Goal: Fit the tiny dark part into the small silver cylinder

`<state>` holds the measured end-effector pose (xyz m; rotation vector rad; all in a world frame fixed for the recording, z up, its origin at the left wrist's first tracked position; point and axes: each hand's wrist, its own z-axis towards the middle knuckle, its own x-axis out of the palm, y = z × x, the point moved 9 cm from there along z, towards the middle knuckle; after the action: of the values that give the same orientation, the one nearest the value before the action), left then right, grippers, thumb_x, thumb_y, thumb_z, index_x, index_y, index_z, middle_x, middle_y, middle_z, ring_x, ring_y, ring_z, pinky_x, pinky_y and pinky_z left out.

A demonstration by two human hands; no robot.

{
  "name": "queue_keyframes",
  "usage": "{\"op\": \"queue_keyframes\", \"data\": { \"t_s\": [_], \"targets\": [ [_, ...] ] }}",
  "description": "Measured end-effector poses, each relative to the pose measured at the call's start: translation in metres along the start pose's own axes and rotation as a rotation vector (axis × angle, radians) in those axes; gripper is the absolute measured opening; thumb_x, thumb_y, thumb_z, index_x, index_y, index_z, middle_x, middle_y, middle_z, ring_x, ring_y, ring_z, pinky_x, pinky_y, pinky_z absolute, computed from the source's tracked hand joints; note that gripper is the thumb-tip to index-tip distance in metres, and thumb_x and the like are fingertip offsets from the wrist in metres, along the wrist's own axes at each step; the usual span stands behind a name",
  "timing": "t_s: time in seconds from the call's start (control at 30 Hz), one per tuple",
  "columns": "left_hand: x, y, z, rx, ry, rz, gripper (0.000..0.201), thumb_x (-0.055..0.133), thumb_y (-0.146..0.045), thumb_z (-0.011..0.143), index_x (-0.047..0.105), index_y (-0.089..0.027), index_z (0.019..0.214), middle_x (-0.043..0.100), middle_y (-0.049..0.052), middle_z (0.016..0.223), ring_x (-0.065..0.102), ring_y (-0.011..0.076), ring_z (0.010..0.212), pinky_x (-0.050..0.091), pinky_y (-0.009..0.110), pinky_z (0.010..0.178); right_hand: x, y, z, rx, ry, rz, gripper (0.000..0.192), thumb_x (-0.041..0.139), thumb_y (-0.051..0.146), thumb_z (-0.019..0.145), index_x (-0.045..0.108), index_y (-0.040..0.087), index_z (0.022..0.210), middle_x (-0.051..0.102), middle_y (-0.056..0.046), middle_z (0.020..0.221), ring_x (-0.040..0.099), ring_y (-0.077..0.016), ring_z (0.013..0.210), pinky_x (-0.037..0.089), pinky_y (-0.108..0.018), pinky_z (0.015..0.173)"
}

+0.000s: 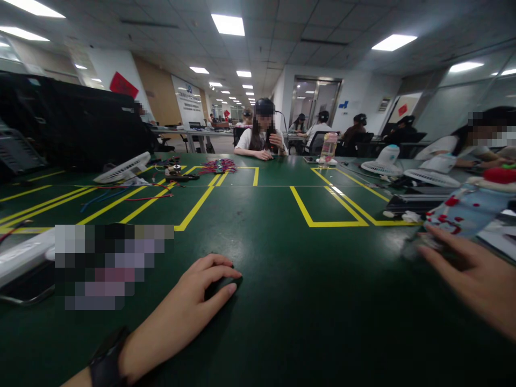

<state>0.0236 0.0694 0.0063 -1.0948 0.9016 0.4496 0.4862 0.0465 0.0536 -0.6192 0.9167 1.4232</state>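
My left hand (212, 282) rests on the green tabletop (282, 312), fingers curved and apart, with nothing in it. A dark watch (108, 357) is on that wrist. At the right edge my right hand (463, 263) is slightly blurred, its thumb and forefinger apart. Just beyond its fingers is a light blue container (457, 209) with red decorations and a red top (500, 174). A clear, smeared shape (415, 244) shows by the fingertips; what it is I cannot make out. Whether the hand touches the container is unclear.
White fans (381, 162) lie at the right, another fan (124, 169) at the left. Yellow tape (338, 224) marks the table. Bundled wires (220, 166) lie near the far edge, where a person (262, 134) sits. A pink-topped bottle (328, 148) stands there. A white device (26, 252) is at near left.
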Motion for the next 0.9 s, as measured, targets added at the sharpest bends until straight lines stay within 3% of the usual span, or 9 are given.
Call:
{"op": "queue_keyframes", "data": {
  "t_s": [0.07,0.17,0.23,0.3,0.4,0.5,0.63,0.8,0.9],
  "targets": [
    [0.001,0.0,0.0,-0.01,0.012,0.007,0.024,0.049,-0.036,0.092,0.063,-0.032,0.111,0.053,0.003,0.122,0.054,0.0243,0.112,0.045,0.043,0.097,0.004,0.079,-0.011,-0.219,0.05,0.203,0.049,0.048,0.043,0.088,0.045,0.025,0.133,0.055,-0.008,0.125,0.058,-0.0188,0.105,0.05,-0.033,0.084],
    [0.001,0.003,-0.001,-0.025,0.02,0.014,0.025,0.049,-0.036,0.092,0.063,-0.032,0.112,0.053,0.002,0.124,0.053,0.0235,0.113,0.044,0.042,0.098,0.017,0.188,-0.036,-0.489,0.251,0.497,0.048,0.048,0.033,0.089,0.039,0.029,0.136,0.05,-0.003,0.131,0.05,-0.0151,0.118,0.045,-0.032,0.099],
    [0.001,0.004,-0.002,-0.022,0.016,0.018,0.025,0.05,-0.036,0.092,0.063,-0.032,0.112,0.053,0.002,0.124,0.053,0.0233,0.114,0.044,0.042,0.099,0.027,0.236,-0.049,-0.557,0.395,0.644,0.048,0.046,0.028,0.09,0.037,0.028,0.137,0.048,-0.003,0.131,0.049,-0.0125,0.118,0.044,-0.029,0.101],
    [-0.001,0.001,-0.001,-0.006,-0.005,0.022,0.024,0.051,-0.036,0.091,0.064,-0.031,0.11,0.056,0.002,0.121,0.054,0.0233,0.113,0.044,0.042,0.1,0.032,0.264,-0.058,-0.585,0.465,0.751,0.048,0.044,0.024,0.089,0.038,0.027,0.136,0.047,-0.004,0.131,0.049,-0.0118,0.117,0.043,-0.028,0.101],
    [-0.004,-0.017,0.003,0.018,-0.068,-0.003,0.022,0.052,-0.035,0.091,0.065,-0.031,0.108,0.062,0.002,0.114,0.056,0.0234,0.109,0.045,0.043,0.098,0.039,0.269,-0.061,-0.528,0.464,0.871,0.057,0.048,0.021,0.086,0.029,0.025,0.139,0.048,-0.007,0.127,0.051,-0.0131,0.112,0.044,-0.031,0.099],
    [-0.002,-0.051,0.013,0.071,-0.101,-0.083,0.024,0.051,-0.035,0.092,0.062,-0.031,0.112,0.062,0.001,0.116,0.057,0.0225,0.107,0.046,0.041,0.096,0.052,0.257,-0.06,-0.411,0.486,0.957,0.073,0.058,0.023,0.08,0.018,0.023,0.14,0.052,-0.008,0.121,0.055,-0.0145,0.105,0.046,-0.034,0.095],
    [0.005,-0.092,0.03,0.156,-0.058,-0.169,0.019,0.053,-0.033,0.091,0.068,-0.032,0.102,0.064,0.0,0.107,0.06,0.0203,0.098,0.05,0.036,0.088,0.061,0.255,-0.061,-0.366,0.552,1.005,0.073,0.063,0.022,0.077,0.02,0.025,0.136,0.055,-0.006,0.115,0.057,-0.0145,0.101,0.046,-0.034,0.093],
    [-0.005,-0.081,0.033,0.107,-0.152,-0.205,0.017,0.056,-0.034,0.089,0.073,-0.032,0.093,0.064,-0.001,0.101,0.06,0.019,0.095,0.049,0.035,0.085,0.052,0.253,-0.057,-0.38,0.551,0.943,0.059,0.061,0.02,0.077,0.035,0.026,0.129,0.057,-0.003,0.111,0.057,-0.012,0.096,0.047,-0.029,0.087],
    [0.005,-0.064,0.028,0.075,-0.095,-0.114,0.018,0.057,-0.034,0.089,0.073,-0.036,0.097,0.062,-0.001,0.111,0.058,0.0213,0.103,0.047,0.04,0.091,0.044,0.252,-0.056,-0.42,0.517,0.885,0.042,0.059,0.018,0.077,0.048,0.025,0.117,0.057,-0.002,0.109,0.056,-0.011,0.094,0.047,-0.025,0.082]
  ]
}}
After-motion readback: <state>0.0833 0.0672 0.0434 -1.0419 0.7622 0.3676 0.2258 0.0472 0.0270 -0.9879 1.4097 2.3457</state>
